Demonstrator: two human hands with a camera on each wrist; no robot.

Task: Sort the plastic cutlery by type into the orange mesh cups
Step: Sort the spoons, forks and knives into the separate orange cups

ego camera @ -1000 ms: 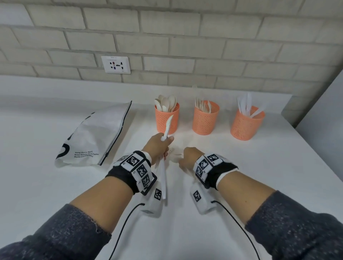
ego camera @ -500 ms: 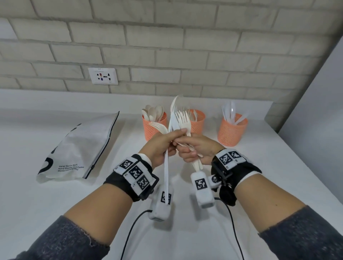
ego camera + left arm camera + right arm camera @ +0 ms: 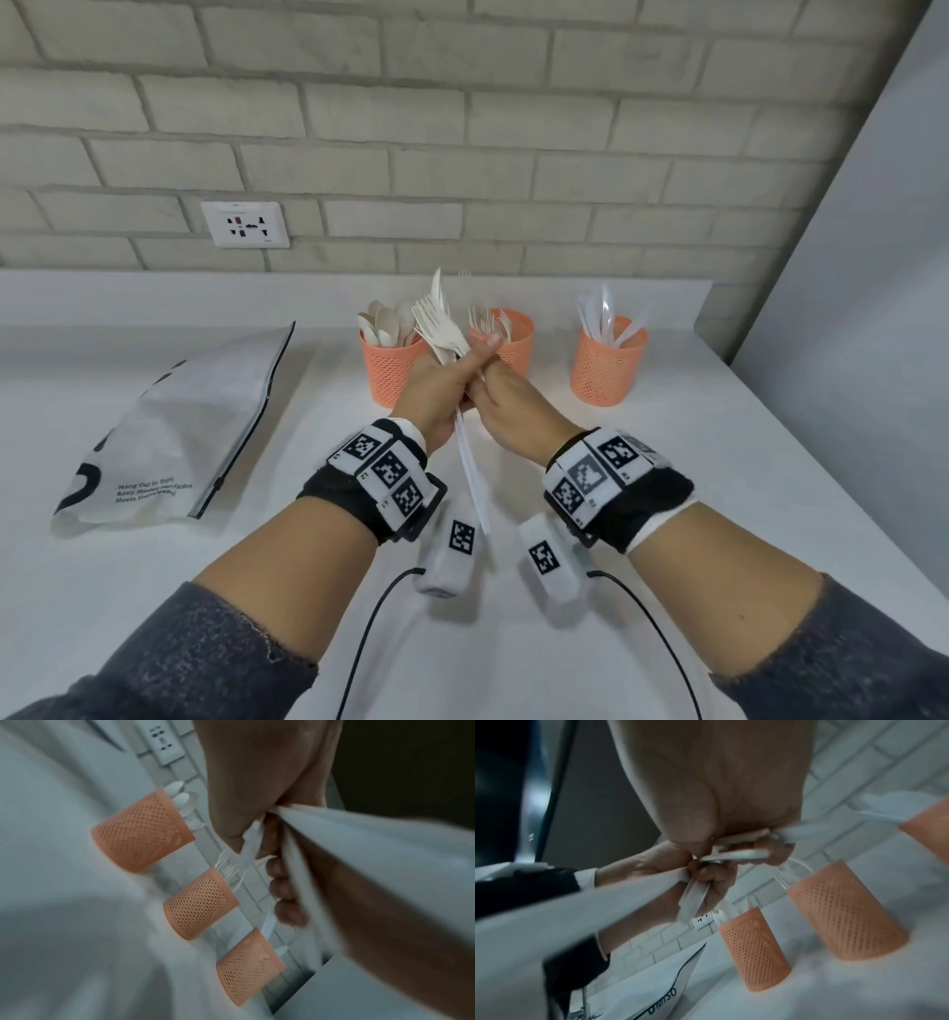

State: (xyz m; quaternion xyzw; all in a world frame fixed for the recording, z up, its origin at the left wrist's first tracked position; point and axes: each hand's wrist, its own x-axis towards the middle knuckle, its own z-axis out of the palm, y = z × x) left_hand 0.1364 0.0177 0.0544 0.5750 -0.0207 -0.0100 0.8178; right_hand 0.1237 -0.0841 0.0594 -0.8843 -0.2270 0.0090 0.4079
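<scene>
Your left hand (image 3: 436, 398) and right hand (image 3: 506, 398) both clamp one mixed bundle (image 3: 441, 334) of forks and a knife above the table (image 3: 744, 462), in front of the orange mesh cups (image 3: 608, 367). Blur hides which fingers grip which piece, so pulling them apart could drop one.

I hold a bunch of white plastic forks (image 3: 436, 329) with a knife (image 3: 470, 462) among them, tines up, handles slanting down. Behind stand three orange mesh cups upright in a row: left cup (image 3: 393, 367) with spoons, middle cup (image 3: 513, 339) with forks, right cup (image 3: 606, 367) with knives.
</scene>
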